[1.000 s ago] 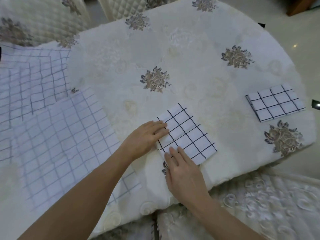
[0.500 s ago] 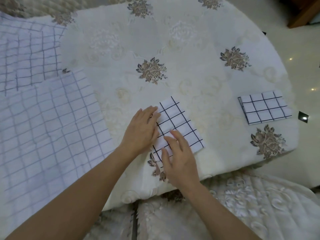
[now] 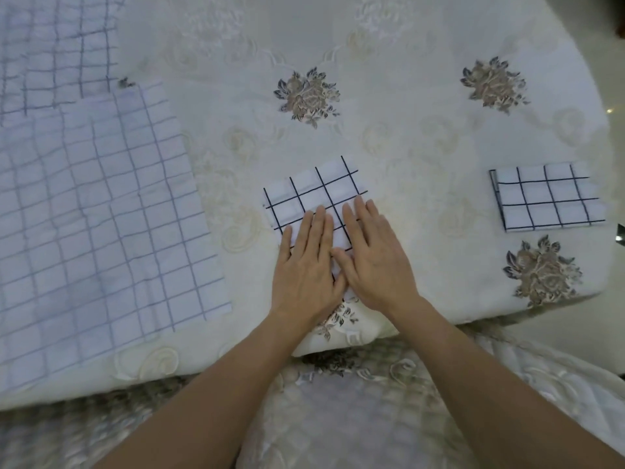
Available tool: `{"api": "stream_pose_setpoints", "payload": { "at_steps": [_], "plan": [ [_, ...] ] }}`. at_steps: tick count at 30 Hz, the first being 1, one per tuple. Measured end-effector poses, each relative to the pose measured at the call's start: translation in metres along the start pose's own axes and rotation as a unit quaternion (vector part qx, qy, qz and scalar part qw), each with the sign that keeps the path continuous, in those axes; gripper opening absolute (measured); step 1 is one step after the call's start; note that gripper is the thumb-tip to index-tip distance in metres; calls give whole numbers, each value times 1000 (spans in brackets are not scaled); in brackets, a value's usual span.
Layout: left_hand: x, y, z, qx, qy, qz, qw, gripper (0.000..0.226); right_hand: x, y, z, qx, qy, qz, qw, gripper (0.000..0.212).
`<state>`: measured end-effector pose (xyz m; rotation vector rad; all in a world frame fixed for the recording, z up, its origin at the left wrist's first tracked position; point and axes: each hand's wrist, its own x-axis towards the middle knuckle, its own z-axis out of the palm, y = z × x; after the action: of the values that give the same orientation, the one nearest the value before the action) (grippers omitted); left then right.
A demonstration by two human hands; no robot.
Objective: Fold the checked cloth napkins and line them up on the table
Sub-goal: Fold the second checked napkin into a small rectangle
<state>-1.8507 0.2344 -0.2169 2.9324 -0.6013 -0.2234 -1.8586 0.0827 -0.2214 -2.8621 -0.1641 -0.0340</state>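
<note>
A folded white napkin with black checks lies near the table's front edge, in the middle. My left hand and my right hand press flat on its near half, side by side, fingers straight. A second folded checked napkin lies flat at the right, apart from both hands. Unfolded checked napkins are spread over the left part of the table, more of them at the far left.
The round table carries a cream embroidered tablecloth with brown flower motifs. Its edge curves down at the right. A padded, quilted seat lies below the front edge, between my forearms.
Both hands have swung together over the folded napkin and now lie flat side by side on it. The napkin has turned a little, its long side closer to level.
</note>
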Motion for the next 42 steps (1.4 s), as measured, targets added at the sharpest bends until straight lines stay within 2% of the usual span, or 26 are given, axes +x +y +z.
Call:
{"api": "stream_pose_setpoints", "payload": {
  "at_steps": [4, 7, 11, 13, 16, 18, 23, 30, 36, 42],
  "plan": [
    [0, -1, 0, 1, -10, 4, 1000, 73, 1, -2, -4, -14, -56, 10, 998, 75],
    [0, -2, -6, -6, -16, 10, 1000, 77, 4, -2, -14, 53, -73, 26, 996, 79],
    [20, -4, -22, -26, 23, -7, 999, 79, 31, 5, -29, 112, 34, -1, 993, 71],
    [40, -5, -27, -26, 21, -47, 998, 78, 59, 7, -31, 103, 33, -42, 993, 68],
    [62, -9, -20, -37, 14, -110, 993, 76, 92, 10, -26, 55, -56, -67, 995, 77],
    [67, -13, -13, -23, 27, -117, 993, 76, 99, 18, -17, 14, -85, -75, 993, 85],
    [65, -15, -6, 8, 30, -104, 994, 77, 93, 30, -4, -29, -74, -85, 993, 84],
    [26, 12, -22, -4, 48, -138, 989, 76, 57, 33, -27, 22, -39, -101, 994, 81],
    [-1, 24, 0, 3, 14, -133, 991, 76, 25, 40, -18, -40, -86, -124, 988, 83],
    [0, 24, -1, 2, 9, -127, 992, 77, 24, 40, -18, -56, -88, -126, 987, 85]
  ]
}}
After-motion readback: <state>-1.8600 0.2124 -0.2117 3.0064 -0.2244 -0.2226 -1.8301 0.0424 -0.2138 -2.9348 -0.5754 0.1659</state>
